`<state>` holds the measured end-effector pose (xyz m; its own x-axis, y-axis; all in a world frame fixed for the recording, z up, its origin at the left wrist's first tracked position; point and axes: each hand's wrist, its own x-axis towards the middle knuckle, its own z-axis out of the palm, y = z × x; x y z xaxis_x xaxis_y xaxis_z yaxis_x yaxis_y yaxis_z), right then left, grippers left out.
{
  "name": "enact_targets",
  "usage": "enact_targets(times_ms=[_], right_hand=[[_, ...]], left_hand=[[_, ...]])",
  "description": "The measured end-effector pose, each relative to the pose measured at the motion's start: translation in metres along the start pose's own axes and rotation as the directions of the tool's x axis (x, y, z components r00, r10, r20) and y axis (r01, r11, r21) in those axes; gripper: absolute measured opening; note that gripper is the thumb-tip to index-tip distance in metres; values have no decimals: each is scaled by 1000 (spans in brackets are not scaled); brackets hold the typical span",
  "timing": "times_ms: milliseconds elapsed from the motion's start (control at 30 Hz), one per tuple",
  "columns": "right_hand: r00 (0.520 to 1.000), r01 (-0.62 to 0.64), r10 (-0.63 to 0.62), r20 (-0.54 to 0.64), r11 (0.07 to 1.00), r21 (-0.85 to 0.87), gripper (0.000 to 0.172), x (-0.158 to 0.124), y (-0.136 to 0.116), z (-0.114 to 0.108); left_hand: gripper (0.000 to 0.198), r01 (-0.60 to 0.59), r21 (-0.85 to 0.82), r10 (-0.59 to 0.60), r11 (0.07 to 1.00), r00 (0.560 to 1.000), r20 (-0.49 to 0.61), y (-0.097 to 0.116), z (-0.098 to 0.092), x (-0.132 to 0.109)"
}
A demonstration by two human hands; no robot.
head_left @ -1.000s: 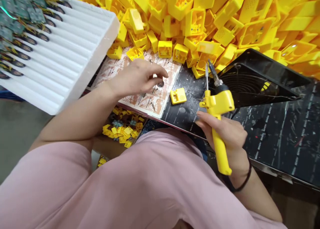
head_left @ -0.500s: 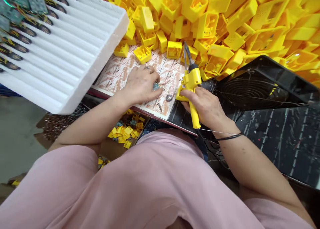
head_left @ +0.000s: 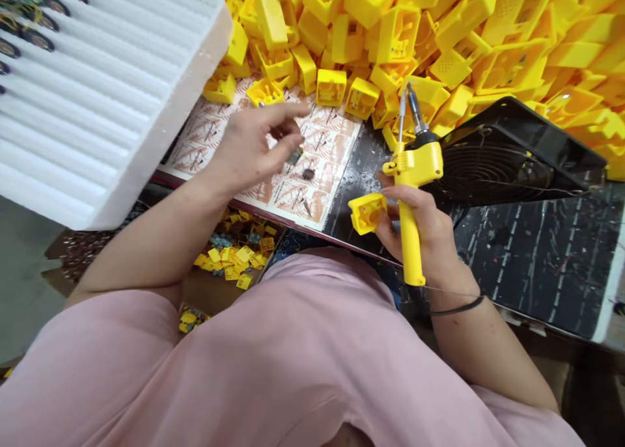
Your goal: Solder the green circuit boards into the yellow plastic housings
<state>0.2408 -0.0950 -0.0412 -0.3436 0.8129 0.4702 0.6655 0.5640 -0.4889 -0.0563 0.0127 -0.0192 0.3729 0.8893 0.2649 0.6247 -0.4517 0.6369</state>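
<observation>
R hand (head_left: 430, 219): now full, grasping soldering gun (head_left: 420, 166) + yellow housing (head_left: 366, 215) (lifted, nr. tabletop (head_left: 532, 258) front edge); L hand (head_left: 251, 144): by circuit bd. (head_left: 295, 156), grip unclear.

We see a yellow soldering tool (head_left: 420, 165) with a black collar (head_left: 426, 137), plain yellow casings (head_left: 365, 216), a white ridged tray (head_left: 122, 76), a sheet (head_left: 334, 151) patterned brown on white, a white-lettered black surface (head_left: 532, 255), and a pink garment (head_left: 293, 343).

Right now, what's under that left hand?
A patterned sheet lies under the left hand, with a small circuit board by its thumb; whatever the hand covers can't be seen.
</observation>
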Motion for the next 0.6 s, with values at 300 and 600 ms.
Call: enact_targets(times_ms=[300,600], right_hand=[[999,45,-50,-19,974,-222,59,-13,8,-4],[995,93,-95,-4,982,-162,48,-18,2,-1]], left_hand=[[34,-254,201,209,946,953,222,8,38,-29],[38,-341,415,250,844,933,257,20,42,-32]])
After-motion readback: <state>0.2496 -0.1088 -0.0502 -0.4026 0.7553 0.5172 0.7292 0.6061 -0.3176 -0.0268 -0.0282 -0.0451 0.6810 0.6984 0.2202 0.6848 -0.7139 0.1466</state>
